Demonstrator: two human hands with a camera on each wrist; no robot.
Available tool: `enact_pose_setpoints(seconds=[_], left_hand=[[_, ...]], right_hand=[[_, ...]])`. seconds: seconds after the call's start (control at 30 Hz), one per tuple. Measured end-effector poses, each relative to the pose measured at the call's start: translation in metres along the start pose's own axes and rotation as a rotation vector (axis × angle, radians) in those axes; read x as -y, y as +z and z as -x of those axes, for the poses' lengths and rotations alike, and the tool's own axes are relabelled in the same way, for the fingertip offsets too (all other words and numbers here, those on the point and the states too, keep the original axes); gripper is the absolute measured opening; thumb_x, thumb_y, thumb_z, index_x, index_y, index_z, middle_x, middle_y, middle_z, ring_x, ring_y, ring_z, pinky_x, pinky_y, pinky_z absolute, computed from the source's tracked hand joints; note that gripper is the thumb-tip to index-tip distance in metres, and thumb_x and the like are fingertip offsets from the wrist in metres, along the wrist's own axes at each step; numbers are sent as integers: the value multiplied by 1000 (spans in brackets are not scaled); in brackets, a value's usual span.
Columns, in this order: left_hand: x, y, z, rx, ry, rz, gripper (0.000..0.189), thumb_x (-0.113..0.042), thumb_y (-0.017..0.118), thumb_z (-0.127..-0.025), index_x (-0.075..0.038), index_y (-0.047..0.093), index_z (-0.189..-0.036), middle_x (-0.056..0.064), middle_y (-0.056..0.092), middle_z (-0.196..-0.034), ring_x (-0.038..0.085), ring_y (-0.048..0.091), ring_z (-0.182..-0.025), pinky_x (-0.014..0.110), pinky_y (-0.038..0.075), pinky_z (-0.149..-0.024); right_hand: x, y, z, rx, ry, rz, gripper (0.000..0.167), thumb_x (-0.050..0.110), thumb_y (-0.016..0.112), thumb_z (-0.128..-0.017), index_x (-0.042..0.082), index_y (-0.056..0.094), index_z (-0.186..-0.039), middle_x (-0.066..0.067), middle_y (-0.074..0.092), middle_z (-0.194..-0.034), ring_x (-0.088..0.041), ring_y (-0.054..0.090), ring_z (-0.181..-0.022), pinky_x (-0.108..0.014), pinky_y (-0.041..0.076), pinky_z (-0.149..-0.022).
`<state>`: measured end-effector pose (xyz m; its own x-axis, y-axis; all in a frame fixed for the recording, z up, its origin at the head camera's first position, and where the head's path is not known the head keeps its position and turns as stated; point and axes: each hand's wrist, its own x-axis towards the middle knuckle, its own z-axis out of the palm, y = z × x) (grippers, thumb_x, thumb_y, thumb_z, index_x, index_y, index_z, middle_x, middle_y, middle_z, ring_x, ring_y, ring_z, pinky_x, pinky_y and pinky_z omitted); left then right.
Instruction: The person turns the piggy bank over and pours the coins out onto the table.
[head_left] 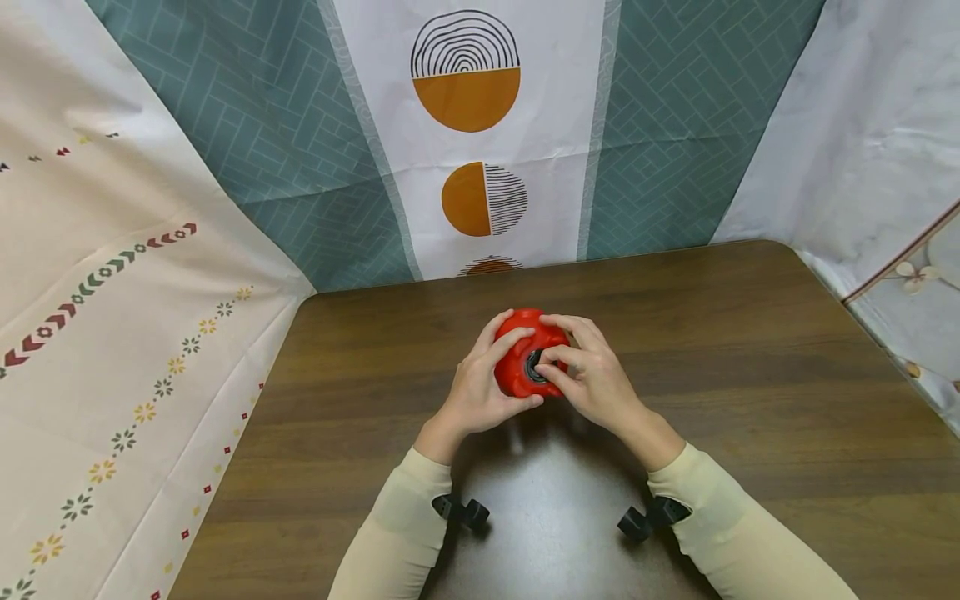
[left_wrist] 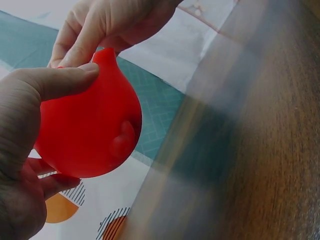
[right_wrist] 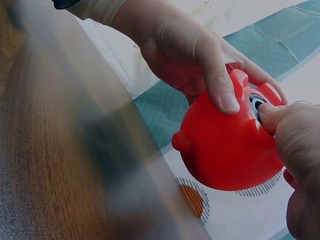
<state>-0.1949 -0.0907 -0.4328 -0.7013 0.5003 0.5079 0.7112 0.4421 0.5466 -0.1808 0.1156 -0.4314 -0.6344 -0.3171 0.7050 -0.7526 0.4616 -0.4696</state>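
A round, glossy red piggy bank (head_left: 512, 373) is held up over the table with its underside and stubby feet (right_wrist: 239, 79) turned toward the person. My left hand (head_left: 480, 390) grips it from the left, thumb along the near side and fingers over the far side. At the middle of the underside sits a round black and grey stopper (right_wrist: 257, 103). The thumb and index finger of my right hand (head_left: 603, 379) pinch at this stopper, while another finger rests on the bank's far right. In the left wrist view the bank's smooth body (left_wrist: 90, 130) shows, and the stopper is hidden.
Below the hands lies a brown wood-grain table (head_left: 360, 433), with a bright reflection near its front. Patterned cloths hang behind it, a teal and white one (head_left: 300, 150) at the back. Both sleeved wrists wear black camera mounts (head_left: 472, 514).
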Motion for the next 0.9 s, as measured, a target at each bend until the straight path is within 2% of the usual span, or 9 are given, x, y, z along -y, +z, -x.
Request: enact_pose_setpoints(seconds=[0.37,0.53,0.7,0.9], left_hand=[[1,0,0,32,10,15,83,-31,87,-68,-23,46,-140,5,25,-155,24,44,-128,37,50,-93],[2,0,1,51,-13,39,82,-31,85,-69,-24,45,-141,5,25,-155,23,44,-127,37,50,-93],[2,0,1,55,-46,66,81,-33,83,-72,-26,43,-141,6,24,-155,22,44,-128,37,49,-94],[1,1,0,68,-54,82,84,-34,80,-75,-26,38,-146,5,22,-156,22,35,-135,40,48,-95]], right_hand=[[-1,-3,-1,26,-58,15,11,9,81,-76,10,72,-83,-9,53,-133,-27,43,-124,-40,48,-94],[-1,-3,-1,36,-68,19,11,9,81,-76,9,72,-83,-9,53,-133,-26,43,-124,-39,49,-94],[-1,-1,0,0,-49,-5,13,9,82,-74,10,72,-82,-10,53,-132,-27,44,-122,-40,49,-91],[1,2,1,-11,11,-31,14,4,81,-75,10,72,-83,-10,53,-132,-27,45,-121,-43,52,-90]])
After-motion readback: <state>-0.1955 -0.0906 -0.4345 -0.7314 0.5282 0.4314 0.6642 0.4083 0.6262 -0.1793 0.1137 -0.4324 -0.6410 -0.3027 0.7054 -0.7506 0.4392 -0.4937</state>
